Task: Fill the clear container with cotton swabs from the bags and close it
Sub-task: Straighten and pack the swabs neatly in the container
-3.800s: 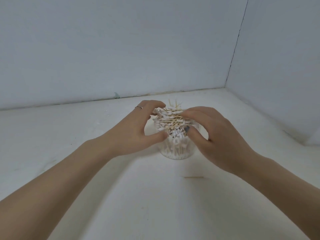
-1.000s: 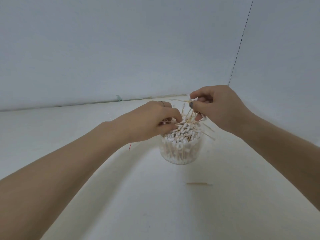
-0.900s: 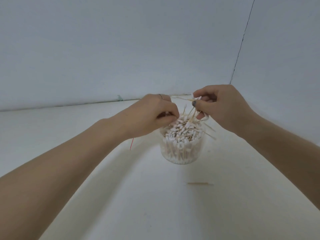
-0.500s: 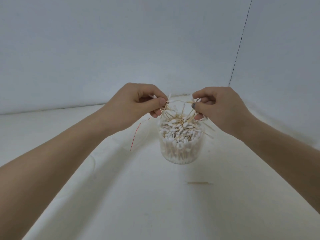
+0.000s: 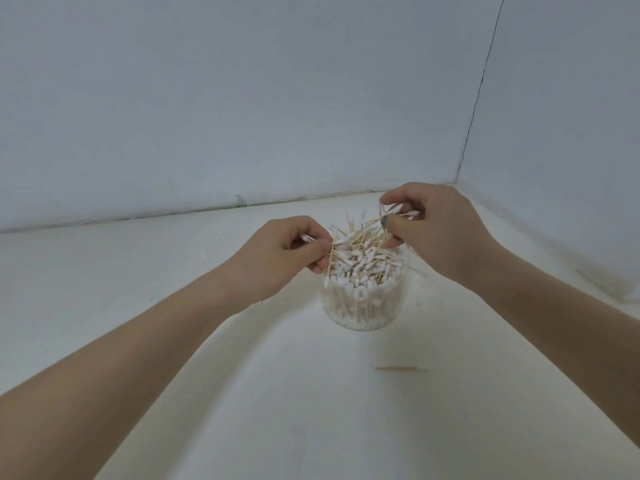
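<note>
Both grips pinch cotton swabs (image 5: 360,252) above the clear container (image 5: 363,301): the left hand (image 5: 277,258) nips a few by thumb and forefinger at the container's left rim, the right hand (image 5: 436,230) holds a small bunch over its far right rim. Upright on the white table (image 5: 311,410), the container is packed with swabs standing on end; loose ones on top lie crosswise. One stray swab (image 5: 398,368) lies level, nearer than the container. Both forearms reach in from the near edge.

Clear glossy plastic container (image 5: 363,308) holds wooden-stemmed, fluffy cotton-tipped swabs (image 5: 360,261) on a matt white surface (image 5: 311,410).
</note>
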`<control>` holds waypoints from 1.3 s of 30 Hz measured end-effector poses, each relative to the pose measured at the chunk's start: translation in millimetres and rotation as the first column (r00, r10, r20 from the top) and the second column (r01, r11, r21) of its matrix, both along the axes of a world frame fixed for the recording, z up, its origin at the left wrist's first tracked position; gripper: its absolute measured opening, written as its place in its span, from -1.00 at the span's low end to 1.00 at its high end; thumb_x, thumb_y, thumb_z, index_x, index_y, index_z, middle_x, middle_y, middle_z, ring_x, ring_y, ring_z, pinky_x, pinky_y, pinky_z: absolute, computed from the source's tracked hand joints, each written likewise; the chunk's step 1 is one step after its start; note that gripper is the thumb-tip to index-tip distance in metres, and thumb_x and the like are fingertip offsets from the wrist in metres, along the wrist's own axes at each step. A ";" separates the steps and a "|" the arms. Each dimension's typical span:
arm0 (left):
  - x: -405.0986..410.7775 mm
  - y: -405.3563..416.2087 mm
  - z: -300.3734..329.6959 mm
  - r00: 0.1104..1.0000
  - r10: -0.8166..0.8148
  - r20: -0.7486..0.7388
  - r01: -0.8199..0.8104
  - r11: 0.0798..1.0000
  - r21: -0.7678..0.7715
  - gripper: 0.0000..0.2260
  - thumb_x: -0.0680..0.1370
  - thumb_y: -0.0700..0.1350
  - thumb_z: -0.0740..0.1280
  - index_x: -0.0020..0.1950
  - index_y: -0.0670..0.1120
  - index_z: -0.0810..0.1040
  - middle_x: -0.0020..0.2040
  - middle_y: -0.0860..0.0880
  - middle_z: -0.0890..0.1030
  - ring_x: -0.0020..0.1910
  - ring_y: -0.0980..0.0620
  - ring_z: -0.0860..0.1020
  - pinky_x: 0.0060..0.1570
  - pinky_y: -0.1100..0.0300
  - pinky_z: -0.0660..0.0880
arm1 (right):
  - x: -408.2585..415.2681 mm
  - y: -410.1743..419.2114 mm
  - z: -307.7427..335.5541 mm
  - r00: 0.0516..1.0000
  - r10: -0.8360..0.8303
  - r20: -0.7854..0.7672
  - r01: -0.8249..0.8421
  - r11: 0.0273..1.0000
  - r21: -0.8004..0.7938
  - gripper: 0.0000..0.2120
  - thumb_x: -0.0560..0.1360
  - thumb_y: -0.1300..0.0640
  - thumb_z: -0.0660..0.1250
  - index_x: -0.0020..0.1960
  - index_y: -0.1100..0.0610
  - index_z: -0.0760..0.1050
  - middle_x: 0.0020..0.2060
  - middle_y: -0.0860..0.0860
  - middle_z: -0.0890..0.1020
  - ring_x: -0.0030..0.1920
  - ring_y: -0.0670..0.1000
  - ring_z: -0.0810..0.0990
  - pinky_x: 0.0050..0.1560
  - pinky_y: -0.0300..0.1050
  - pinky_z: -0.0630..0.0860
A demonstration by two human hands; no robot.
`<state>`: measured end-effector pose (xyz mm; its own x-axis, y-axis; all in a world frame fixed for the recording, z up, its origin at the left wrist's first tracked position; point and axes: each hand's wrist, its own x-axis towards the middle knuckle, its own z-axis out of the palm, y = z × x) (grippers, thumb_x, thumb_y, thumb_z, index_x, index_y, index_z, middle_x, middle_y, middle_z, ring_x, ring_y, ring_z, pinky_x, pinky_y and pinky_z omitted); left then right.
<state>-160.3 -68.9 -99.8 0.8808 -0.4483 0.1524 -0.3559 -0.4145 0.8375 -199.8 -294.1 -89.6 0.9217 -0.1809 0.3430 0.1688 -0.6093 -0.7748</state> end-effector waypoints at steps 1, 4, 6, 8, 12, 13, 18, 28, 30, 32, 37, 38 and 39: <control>-0.3 -0.1 1.2 1.000 0.006 0.000 -0.006 1.000 -0.008 -0.92 0.65 -0.17 0.35 0.01 -0.15 0.62 -0.25 -0.01 0.70 -0.21 0.11 0.66 0.04 0.07 0.56 | 0.8 1.0 -0.9 1.000 -0.005 -0.003 0.005 1.000 -0.009 -0.82 0.55 0.22 0.35 0.11 0.04 0.61 -0.14 -0.04 0.60 -0.34 -0.15 0.70 -0.33 -0.49 0.41; -0.9 -0.9 2.0 1.000 0.017 -0.010 -0.017 0.999 -0.030 -0.96 0.63 -0.20 0.37 0.03 -0.17 0.58 -0.24 -0.05 0.69 -0.21 0.06 0.67 0.02 0.12 0.56 | 3.5 4.0 -2.7 1.000 -0.012 -0.022 0.012 1.000 -0.019 -0.85 0.55 0.19 0.34 0.08 0.04 0.62 -0.13 -0.03 0.61 -0.36 -0.15 0.69 -0.33 -0.52 0.41; -0.8 -1.6 0.4 1.000 0.011 -0.010 -0.012 1.000 -0.029 -0.94 0.62 -0.21 0.37 0.08 -0.16 0.57 -0.22 -0.06 0.69 -0.22 0.06 0.66 0.06 0.09 0.55 | 5.4 5.6 -3.0 0.999 -0.014 -0.032 0.013 1.000 -0.026 -0.86 0.56 0.17 0.34 0.06 0.03 0.64 -0.14 -0.03 0.62 -0.35 -0.13 0.68 -0.34 -0.54 0.40; -1.4 -2.7 0.3 1.000 -0.005 0.001 0.005 0.999 -0.041 -0.86 0.63 -0.23 0.35 0.18 -0.09 0.58 -0.20 -0.05 0.67 -0.23 0.06 0.65 0.04 0.16 0.57 | 6.4 8.0 -2.6 0.999 -0.023 -0.038 0.021 0.998 -0.055 -0.86 0.56 0.13 0.35 0.06 0.01 0.65 -0.21 -0.12 0.60 -0.31 -0.15 0.63 -0.32 -0.54 0.38; -1.4 -2.6 2.9 0.999 -0.040 0.028 0.040 0.999 -0.018 -0.78 0.66 -0.23 0.31 0.25 -0.03 0.65 -0.21 -0.03 0.66 -0.22 0.11 0.64 -0.05 0.36 0.54 | 1.7 12.7 -2.3 1.000 -0.012 -0.020 0.010 0.994 -0.109 -0.81 0.59 0.09 0.28 0.16 -0.05 0.60 -0.10 -0.16 0.59 -0.21 -0.19 0.58 -0.24 -0.44 0.42; -0.8 -1.8 3.5 0.999 -0.030 0.021 0.031 0.999 -0.017 -0.80 0.66 -0.22 0.31 0.20 -0.04 0.68 -0.23 0.00 0.67 -0.22 0.13 0.65 -0.06 0.38 0.52 | -0.4 14.2 -2.8 1.000 0.012 -0.005 -0.013 0.992 -0.124 -0.80 0.60 0.09 0.28 0.17 -0.07 0.59 -0.05 -0.15 0.59 -0.17 -0.19 0.58 -0.18 -0.41 0.43; 1.5 -3.5 5.0 0.999 0.045 -0.021 -0.047 0.989 -0.141 -0.89 0.64 -0.27 0.33 0.08 -0.20 0.65 -0.31 0.03 0.66 -0.27 0.11 0.65 -0.05 0.30 0.58 | -8.5 22.6 -12.1 0.991 0.134 -0.016 -0.134 0.971 -0.197 -0.85 0.56 0.05 0.33 0.11 -0.11 0.56 0.06 -0.10 0.53 0.05 -0.21 0.48 -0.07 -0.53 0.32; 7.5 -7.5 16.7 0.995 0.064 -0.071 -0.079 0.972 -0.221 -0.95 0.62 -0.24 0.37 0.01 -0.20 0.62 -0.32 0.04 0.65 -0.24 0.06 0.66 0.17 0.04 0.63 | -8.8 25.3 -17.7 0.984 0.145 0.107 -0.125 0.976 -0.177 -0.96 0.53 0.13 0.41 -0.11 0.04 0.58 -0.05 -0.07 0.58 0.00 -0.14 0.54 -0.07 -0.47 0.37; 7.7 -7.2 17.6 0.996 0.057 -0.063 -0.069 0.976 -0.208 -0.96 0.62 -0.23 0.38 0.00 -0.19 0.61 -0.32 0.02 0.66 -0.24 0.06 0.66 0.14 0.05 0.64 | -10.2 26.1 -16.8 0.982 0.163 0.095 -0.147 0.978 -0.149 -0.98 0.53 0.12 0.40 -0.08 0.03 0.59 -0.07 -0.08 0.58 -0.03 -0.16 0.52 -0.10 -0.48 0.38; 7.7 -7.2 17.2 0.996 0.066 -0.065 -0.078 0.977 -0.201 -0.96 0.62 -0.21 0.39 -0.01 -0.17 0.59 -0.31 0.01 0.67 -0.25 0.05 0.67 0.18 0.00 0.62 | -11.3 26.9 -16.5 0.977 0.191 0.098 -0.176 0.974 -0.143 -0.99 0.53 0.12 0.41 -0.08 0.03 0.60 -0.06 -0.08 0.58 -0.03 -0.18 0.52 -0.10 -0.50 0.39; 4.0 -10.9 14.1 0.996 0.048 -0.081 -0.062 0.981 -0.185 -0.92 0.62 -0.18 0.40 0.02 -0.16 0.54 -0.31 0.02 0.68 -0.24 0.04 0.67 0.26 -0.07 0.57 | -8.5 29.2 -18.4 0.972 0.191 0.139 -0.168 0.972 -0.164 -0.95 0.54 0.13 0.41 -0.10 0.01 0.60 -0.04 -0.10 0.59 0.02 -0.18 0.53 -0.04 -0.50 0.39; 3.2 -11.7 14.0 0.996 0.043 -0.078 -0.056 0.983 -0.176 -0.91 0.62 -0.17 0.40 0.03 -0.16 0.52 -0.31 0.01 0.69 -0.24 0.04 0.68 0.25 -0.03 0.58 | -7.9 29.4 -19.1 0.971 0.188 0.147 -0.162 0.972 -0.171 -0.95 0.54 0.14 0.41 -0.10 0.02 0.60 -0.05 -0.11 0.59 0.02 -0.18 0.53 -0.04 -0.50 0.38; 2.4 -12.2 14.2 0.997 0.040 -0.071 -0.051 0.984 -0.168 -0.90 0.62 -0.16 0.40 0.04 -0.16 0.51 -0.30 0.00 0.69 -0.23 0.04 0.68 0.23 0.02 0.59 | -7.4 29.6 -19.9 0.971 0.183 0.153 -0.156 0.973 -0.170 -0.95 0.53 0.15 0.42 -0.10 0.02 0.60 -0.05 -0.11 0.59 0.02 -0.18 0.54 -0.04 -0.49 0.38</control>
<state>-157.9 -81.1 -85.7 0.9105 -0.3802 0.1625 -0.2803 -0.2787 0.9186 -207.2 -264.6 -109.5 0.8617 0.0411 0.5058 0.3986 -0.6716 -0.6245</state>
